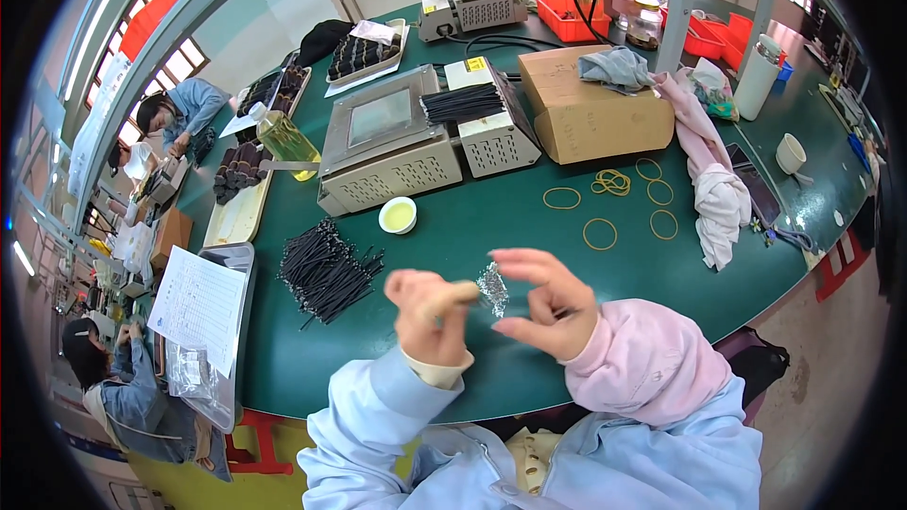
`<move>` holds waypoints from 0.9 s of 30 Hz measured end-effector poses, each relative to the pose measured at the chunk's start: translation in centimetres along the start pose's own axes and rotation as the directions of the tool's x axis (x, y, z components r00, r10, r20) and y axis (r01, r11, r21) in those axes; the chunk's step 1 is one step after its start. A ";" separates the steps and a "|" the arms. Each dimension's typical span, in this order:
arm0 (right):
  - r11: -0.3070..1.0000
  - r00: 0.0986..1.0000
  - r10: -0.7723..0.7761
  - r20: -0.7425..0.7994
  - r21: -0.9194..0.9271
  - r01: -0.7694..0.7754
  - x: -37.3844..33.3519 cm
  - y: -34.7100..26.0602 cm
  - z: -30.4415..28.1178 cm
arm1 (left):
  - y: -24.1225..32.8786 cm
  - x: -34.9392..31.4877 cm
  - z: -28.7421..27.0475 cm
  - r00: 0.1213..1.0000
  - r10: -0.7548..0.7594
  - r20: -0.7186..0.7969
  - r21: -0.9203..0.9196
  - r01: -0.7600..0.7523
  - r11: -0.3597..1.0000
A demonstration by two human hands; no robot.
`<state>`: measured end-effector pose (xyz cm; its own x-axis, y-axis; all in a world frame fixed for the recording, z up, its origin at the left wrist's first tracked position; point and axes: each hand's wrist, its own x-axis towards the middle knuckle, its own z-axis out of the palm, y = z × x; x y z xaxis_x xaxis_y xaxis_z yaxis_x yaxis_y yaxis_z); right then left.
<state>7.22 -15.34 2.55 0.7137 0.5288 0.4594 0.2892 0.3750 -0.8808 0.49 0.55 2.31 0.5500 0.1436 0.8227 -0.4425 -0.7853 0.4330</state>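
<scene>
A small heap of tiny silver metal pieces [492,290] lies on the green table between my hands. My left hand [430,316] is at the heap's left side, blurred by motion, with its fingers curled together; whatever they may hold is too small to make out. To the right, my right hand [551,304] has its thumb and forefinger spread around the heap's edge, with nothing visible gripped between them. Left of my hands lies a pile of short black cords [329,269] with small metal ends. A white cup of yellowish liquid [398,215] stands just beyond.
Behind the cup stands a metal bench machine [387,142]; black cords [463,103] lie across a smaller unit [496,137]. A cardboard box [600,109], rubber bands [600,234] and pink cloth [713,189] are to the right. At left is a paper sheet [196,307] on a tray. Co-workers sit further left.
</scene>
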 end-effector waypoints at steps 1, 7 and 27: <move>0.978 0.980 0.197 -0.006 0.076 -0.196 0.2 -0.6 -0.5 | -0.6 0.6 -0.5 0.996 -0.082 0.016 0.054 0.082 0.995; 0.606 0.754 0.557 0.347 0.452 -0.655 1.5 3.2 -7.2 | -10.9 8.9 -4.5 0.786 0.081 0.613 0.605 -0.534 0.591; 0.490 0.663 0.602 0.446 0.448 -0.747 1.4 3.9 -7.2 | -14.6 9.8 -2.0 0.416 -0.010 0.909 0.382 -0.827 0.413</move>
<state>13.93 -18.60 -1.03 0.3623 0.9156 -0.1744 -0.6776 0.1302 -0.7238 10.88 14.62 4.80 0.8771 -0.4804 0.0027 -0.3667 -0.6732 -0.6421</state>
